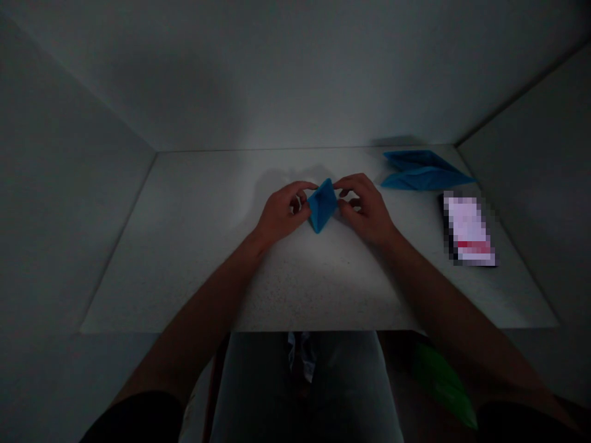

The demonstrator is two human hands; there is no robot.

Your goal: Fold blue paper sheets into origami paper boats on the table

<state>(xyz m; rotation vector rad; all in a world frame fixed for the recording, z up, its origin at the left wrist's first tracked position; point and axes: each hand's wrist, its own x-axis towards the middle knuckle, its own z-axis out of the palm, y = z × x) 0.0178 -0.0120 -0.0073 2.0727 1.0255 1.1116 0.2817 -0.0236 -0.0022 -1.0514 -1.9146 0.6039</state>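
Observation:
A small diamond-shaped piece of folded blue paper point(322, 206) stands between my two hands above the middle of the white table. My left hand point(287, 209) grips its left side, with the thumb low on the edge and the index finger near the top. On the opposite side, my right hand point(362, 206) pinches the right edge with curled fingers, its index finger reaching close to the upper tip. An opening or crease shows down the paper's front. The fingertips behind the paper are hidden.
Blue folded paper boats point(427, 171) lie at the table's back right. In front of them is a phone point(468, 227) with a blurred lit screen. Walls enclose the white table point(184, 246) at the back and sides. A green bag point(443, 381) sits below, right of my legs.

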